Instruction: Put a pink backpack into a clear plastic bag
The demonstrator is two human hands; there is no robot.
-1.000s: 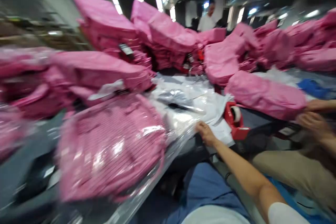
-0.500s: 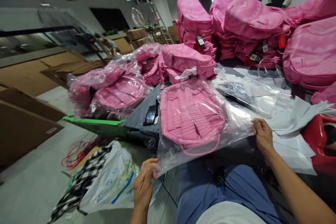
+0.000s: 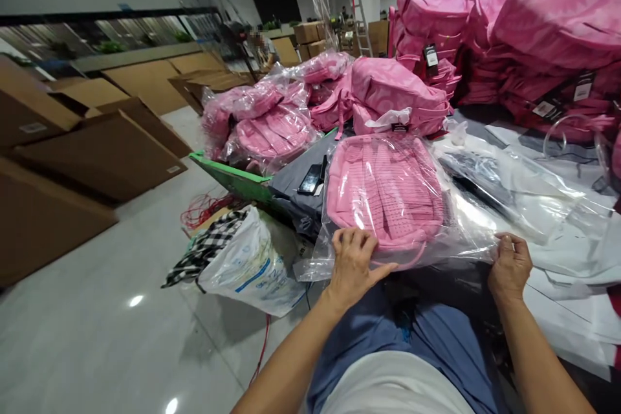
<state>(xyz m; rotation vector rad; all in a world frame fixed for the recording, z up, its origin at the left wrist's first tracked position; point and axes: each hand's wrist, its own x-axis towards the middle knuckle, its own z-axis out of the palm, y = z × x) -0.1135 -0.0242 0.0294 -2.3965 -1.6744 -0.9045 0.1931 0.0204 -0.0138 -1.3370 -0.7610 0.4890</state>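
From the head view, the left hand (image 3: 353, 263) lies flat, its grip spread open on the clear bag (image 3: 451, 233) over the pink backpack (image 3: 385, 191); the right hand (image 3: 509, 265) has its grip pinched on the bag's near edge; the bagged backpack rests on the surface (image 3: 557, 284) just beyond both grips.

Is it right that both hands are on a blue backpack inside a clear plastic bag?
Not quite: the head view shows a pink quilted backpack, not blue. It is inside the clear plastic bag, with the left hand and right hand on it.
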